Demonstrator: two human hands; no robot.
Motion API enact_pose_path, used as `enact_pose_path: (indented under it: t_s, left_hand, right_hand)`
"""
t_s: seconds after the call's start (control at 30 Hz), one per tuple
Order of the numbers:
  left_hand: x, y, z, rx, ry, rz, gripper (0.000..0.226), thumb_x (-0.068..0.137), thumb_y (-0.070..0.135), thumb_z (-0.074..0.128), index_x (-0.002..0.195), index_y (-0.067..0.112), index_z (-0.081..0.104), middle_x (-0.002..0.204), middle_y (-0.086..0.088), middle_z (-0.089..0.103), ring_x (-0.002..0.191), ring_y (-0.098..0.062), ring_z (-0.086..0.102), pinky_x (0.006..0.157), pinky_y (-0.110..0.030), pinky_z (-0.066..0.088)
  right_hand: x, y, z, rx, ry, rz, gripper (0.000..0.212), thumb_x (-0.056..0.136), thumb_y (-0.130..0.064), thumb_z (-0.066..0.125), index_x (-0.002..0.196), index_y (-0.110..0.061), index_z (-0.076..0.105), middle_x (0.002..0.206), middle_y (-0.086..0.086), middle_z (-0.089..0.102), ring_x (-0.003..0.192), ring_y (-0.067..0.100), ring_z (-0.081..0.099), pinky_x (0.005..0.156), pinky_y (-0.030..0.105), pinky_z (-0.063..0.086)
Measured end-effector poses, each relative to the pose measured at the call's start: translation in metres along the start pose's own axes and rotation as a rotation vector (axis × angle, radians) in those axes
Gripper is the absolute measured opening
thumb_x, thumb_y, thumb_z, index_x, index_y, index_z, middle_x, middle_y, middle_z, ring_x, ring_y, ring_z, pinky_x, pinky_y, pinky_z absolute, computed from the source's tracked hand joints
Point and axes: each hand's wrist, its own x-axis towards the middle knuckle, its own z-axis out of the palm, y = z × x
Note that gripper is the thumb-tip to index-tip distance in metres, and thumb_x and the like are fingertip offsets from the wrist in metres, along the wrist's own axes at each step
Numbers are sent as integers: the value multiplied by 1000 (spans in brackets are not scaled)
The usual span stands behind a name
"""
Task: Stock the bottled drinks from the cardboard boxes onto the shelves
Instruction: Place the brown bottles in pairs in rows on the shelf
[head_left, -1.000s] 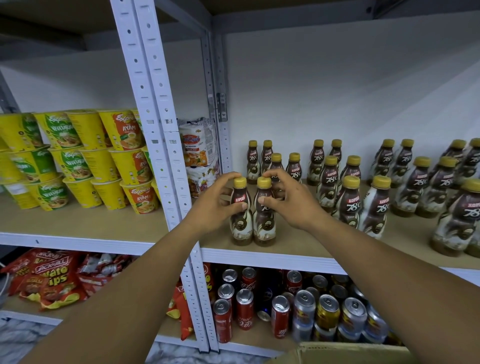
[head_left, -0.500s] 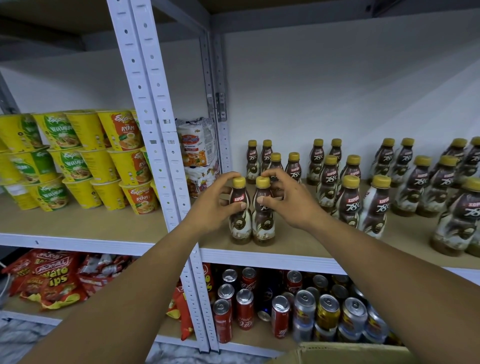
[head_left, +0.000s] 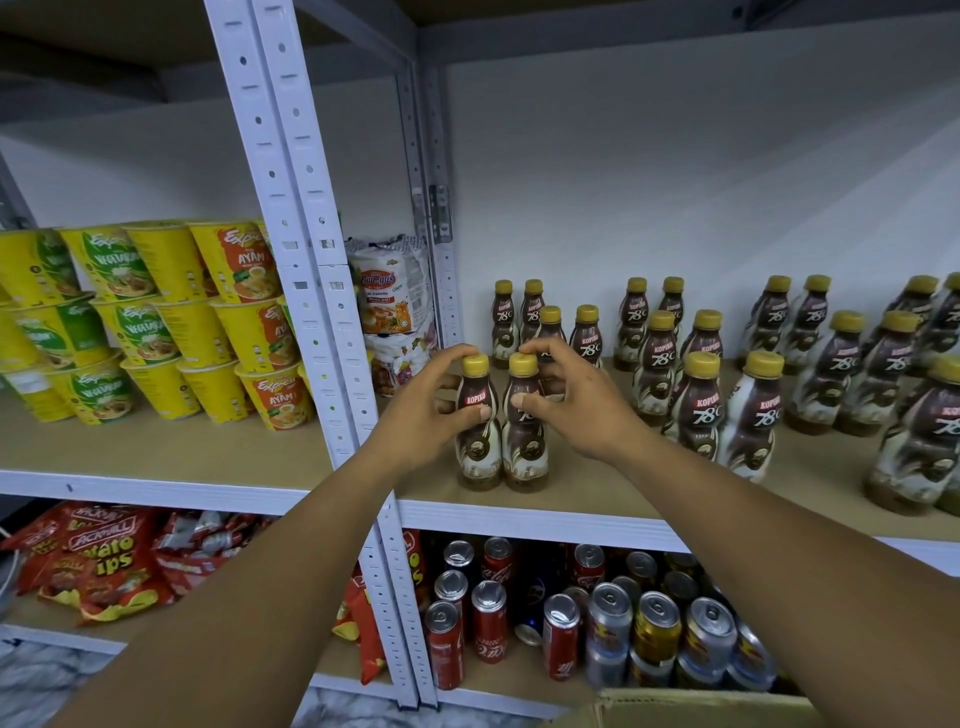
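Our left hand (head_left: 415, 421) grips the left bottle (head_left: 479, 452), right hand (head_left: 579, 408) the right bottle (head_left: 525, 452), touching, near the shelf edge (head_left: 519, 522).

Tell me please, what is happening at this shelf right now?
A person is stocking bottled coffee drinks. The left hand grips the left bottle and the right hand grips the right bottle, both near their yellow caps. Both bottles stand upright, side by side, at the front of the shelf, left of the other bottles already lined up there. A cardboard box shows at the bottom edge.
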Motion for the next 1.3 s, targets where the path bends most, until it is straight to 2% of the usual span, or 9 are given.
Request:
enact_pose_path:
  t_s: [0.33, 0.5, 0.63, 0.77, 0.9, 1.0, 1.1, 1.17, 1.3]
  left_hand:
    - [-1, 1, -1, 0, -15, -13, 67, 86, 27, 83, 135, 56, 48, 130, 12, 61, 122, -19, 61, 100, -48, 56]
    - [-1, 4, -1, 7, -17, -8, 67, 86, 24, 82, 136, 54, 49, 128, 15, 61, 121, -14, 61, 100, -46, 56]
    - [-2, 5, -1, -8, -25, -22, 67, 87, 22, 82, 135, 54, 50, 126, 14, 62, 115, -18, 65, 98, -47, 57]
    - [-3, 6, -1, -19, -21, -11, 66, 87, 21, 82, 136, 52, 50, 127, 18, 60, 120, -14, 62, 99, -46, 57]
    - [-4, 7, -2, -37, -35, -16, 68, 87, 21, 82, 138, 52, 49, 125, 17, 61, 117, -16, 65, 99, -45, 57]
    - [-5, 12, -6, -32, -23, -27, 76, 87, 28, 81, 140, 61, 37, 124, 19, 58, 119, -12, 61, 100, -33, 53]
    - [-1, 19, -11, -25, 15, -42, 76, 90, 40, 75, 153, 49, 33, 131, 8, 60, 119, -9, 60, 98, -24, 48]
    - [6, 27, -15, 16, 61, -25, 69, 94, 44, 69, 154, 41, 36, 128, 8, 60, 116, -4, 58, 93, -19, 46]
    - [29, 44, -26, 88, 99, 40, 40, 98, 37, 66, 137, 30, 58, 118, 3, 65, 111, -8, 62, 102, -35, 51]
  right_hand:
    - [0, 2, 0, 17, -8, -2, 51, 90, -21, 77, 129, -41, 51, 131, -6, 64, 122, 10, 58, 93, 25, 51]
    - [1, 1, -1, 30, -17, 9, 53, 90, -21, 77, 130, -42, 49, 130, -5, 64, 121, 8, 57, 84, 16, 48]
    - [1, 2, -1, 32, -13, 6, 53, 90, -21, 77, 131, -40, 51, 129, -4, 64, 120, 9, 58, 90, 23, 52]
    - [0, 1, -1, 44, -7, 4, 51, 89, -22, 78, 131, -39, 52, 126, -8, 64, 116, 5, 58, 80, 10, 46]
    - [2, 1, -2, 45, -15, 7, 53, 88, -24, 79, 131, -41, 52, 129, -8, 64, 120, 9, 59, 91, 25, 53]
    - [0, -3, -4, 28, -9, 2, 51, 89, -31, 78, 133, -38, 53, 126, -12, 60, 117, 8, 57, 95, 28, 50]
    - [4, -9, -10, 47, -6, 4, 43, 91, -41, 73, 130, -38, 55, 127, -9, 63, 114, 10, 62, 94, 33, 53]
    - [10, -16, -19, 42, -2, 4, 34, 95, -43, 68, 126, -38, 57, 122, -10, 65, 109, 8, 63, 93, 34, 55]
    - [30, -29, -47, -77, 72, -20, 16, 99, -39, 63, 114, -34, 64, 110, -10, 71, 97, 8, 67, 86, 33, 55]
